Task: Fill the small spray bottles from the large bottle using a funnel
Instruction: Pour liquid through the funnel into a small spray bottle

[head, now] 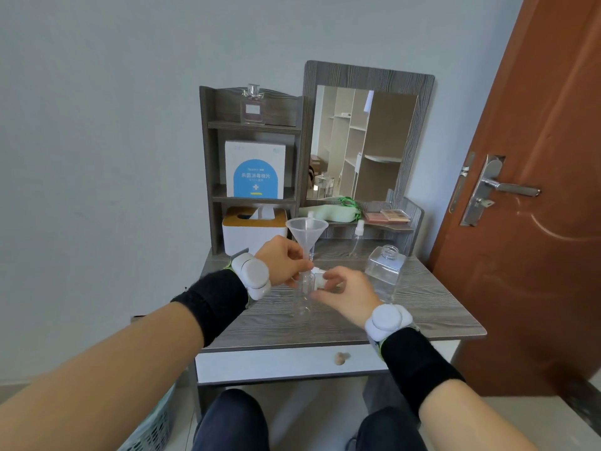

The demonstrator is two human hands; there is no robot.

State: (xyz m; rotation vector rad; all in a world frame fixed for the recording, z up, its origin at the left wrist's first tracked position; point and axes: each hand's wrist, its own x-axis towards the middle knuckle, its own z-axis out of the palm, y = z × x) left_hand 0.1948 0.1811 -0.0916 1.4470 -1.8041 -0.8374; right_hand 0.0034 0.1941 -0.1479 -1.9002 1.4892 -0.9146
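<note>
A small clear spray bottle point(302, 299) stands upright on the grey wooden table point(422, 307) between my hands. My left hand point(284, 260) pinches the stem of a clear plastic funnel point(306, 227), which stands in or just above the bottle's neck. My right hand point(346, 292) grips a white spray cap point(318, 278) next to the bottle's neck. To the right, the large clear square bottle point(384, 271) stands with its mouth uncapped. Another small spray bottle point(357, 239) with a white top stands behind, near the shelf.
A white tissue box point(252, 231) sits at the back left under a shelf unit holding a blue-and-white box point(255, 169) and a perfume bottle point(253, 105). A mirror point(364, 141) stands at the back. A brown door point(527, 190) is close on the right.
</note>
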